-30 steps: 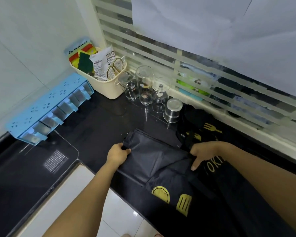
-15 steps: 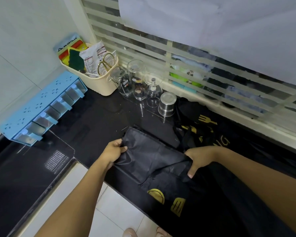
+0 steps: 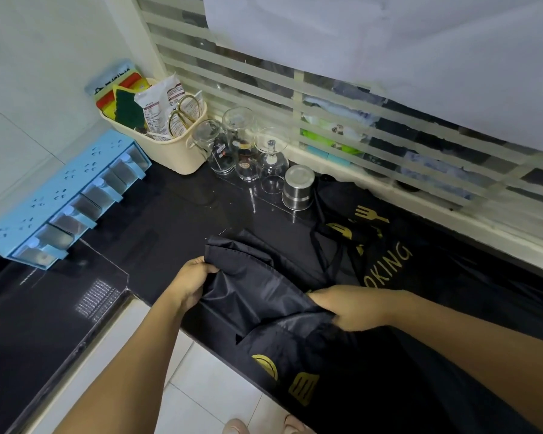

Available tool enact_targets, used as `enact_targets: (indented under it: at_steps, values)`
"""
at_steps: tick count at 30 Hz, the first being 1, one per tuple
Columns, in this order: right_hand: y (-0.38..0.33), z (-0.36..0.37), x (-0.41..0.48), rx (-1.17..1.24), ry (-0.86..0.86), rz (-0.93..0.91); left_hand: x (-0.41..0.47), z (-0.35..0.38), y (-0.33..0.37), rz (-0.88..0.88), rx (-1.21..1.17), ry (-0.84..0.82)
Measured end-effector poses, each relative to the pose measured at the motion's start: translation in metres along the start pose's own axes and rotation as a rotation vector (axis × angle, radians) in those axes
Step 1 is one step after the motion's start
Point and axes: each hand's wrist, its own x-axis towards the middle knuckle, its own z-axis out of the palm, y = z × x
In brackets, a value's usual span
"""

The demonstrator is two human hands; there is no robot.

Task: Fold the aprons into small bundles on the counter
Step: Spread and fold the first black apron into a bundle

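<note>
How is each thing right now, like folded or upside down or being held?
front apron, partly folded, held at both ends.
left hand, grips the front apron's corner.
right hand, holds its fold, fingertips hidden.
back apron, unfolded, crumpled on the counter.
steel cup, upside down.
wine glass, upside down.
scissors, handles up in the basket.
basket, upright, full.

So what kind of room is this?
Most likely a home kitchen: a black counter with drinking glasses on it, a blue spice rack, a basket holding sponges and scissors, and a black apron.
</note>
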Motion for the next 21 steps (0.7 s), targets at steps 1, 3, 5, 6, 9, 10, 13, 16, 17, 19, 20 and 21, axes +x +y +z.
enact_targets:
  at_steps: [1,3,5,6,9,10,13,16,17,19,20,21]
  values:
    - [0.003,-0.002,0.001,-0.008,-0.006,0.02,0.001,0.0,0.0,-0.006,-0.01,0.002]
    - [0.012,-0.014,0.005,0.042,-0.065,0.115,0.001,-0.001,0.001,-0.011,-0.042,-0.007]
    - [0.019,-0.031,0.012,0.235,-0.044,0.174,0.0,-0.001,0.001,-0.007,-0.081,-0.023]
    - [0.018,-0.039,0.016,0.401,-0.014,0.199,-0.001,-0.001,0.001,-0.009,-0.096,-0.028]
    - [0.007,-0.052,0.035,0.625,0.018,0.193,0.002,-0.004,-0.001,-0.019,-0.111,-0.026]
    - [0.0,-0.052,0.042,0.581,-0.005,0.207,0.002,-0.005,-0.001,-0.027,-0.107,-0.023]
    - [-0.021,-0.042,0.064,0.366,-0.091,0.307,0.004,-0.008,-0.002,-0.048,-0.104,-0.026]
    - [-0.038,-0.032,0.077,0.194,-0.025,0.378,0.002,-0.009,-0.001,-0.047,-0.114,-0.026]
    - [-0.04,-0.03,0.079,0.12,-0.003,0.385,0.001,-0.008,-0.002,-0.044,-0.129,-0.029]
    - [-0.041,-0.034,0.082,0.006,0.011,0.401,-0.002,-0.008,-0.001,-0.044,-0.151,-0.042]
    - [-0.042,-0.036,0.083,-0.026,-0.019,0.407,-0.003,-0.008,0.0,-0.048,-0.151,-0.041]
    - [-0.044,-0.039,0.081,-0.072,-0.065,0.396,-0.003,-0.007,0.0,-0.051,-0.143,-0.04]
